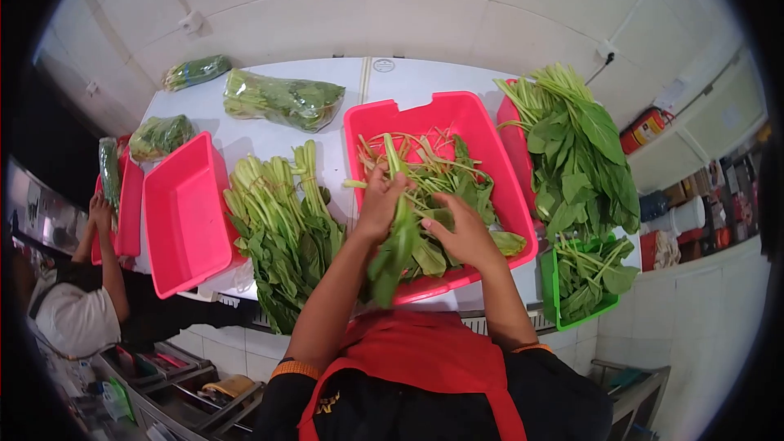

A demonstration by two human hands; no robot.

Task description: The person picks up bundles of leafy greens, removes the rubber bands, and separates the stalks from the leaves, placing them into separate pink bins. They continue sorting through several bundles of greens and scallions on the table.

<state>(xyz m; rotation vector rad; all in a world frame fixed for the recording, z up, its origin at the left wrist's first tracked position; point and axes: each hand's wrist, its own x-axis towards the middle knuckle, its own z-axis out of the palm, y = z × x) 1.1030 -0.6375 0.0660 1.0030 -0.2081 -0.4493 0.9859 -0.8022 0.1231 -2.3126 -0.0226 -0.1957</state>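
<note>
My left hand (382, 206) is closed around the stems of some leafy greens (390, 257), whose broad leaves hang down toward my apron. To its right, my right hand (464, 233) has its thumb and fingers apart, close to the held stems. Both hands are over a pink basin (363, 118) that contains cut stems and loose leaves (426, 255). Left of the basin lies a large pile of leafy greens (282, 233) with thick pale stalks. More greens (576, 143) are heaped over another pink basin (516, 151) at the right.
An unfilled pink basin (189, 216) is tilted at the left. Plastic-wrapped greens (282, 100) lie at the back of the white table (359, 73). A green basket (549, 286) with leaves stands at the right front edge. Another person (82, 310) works at the far left.
</note>
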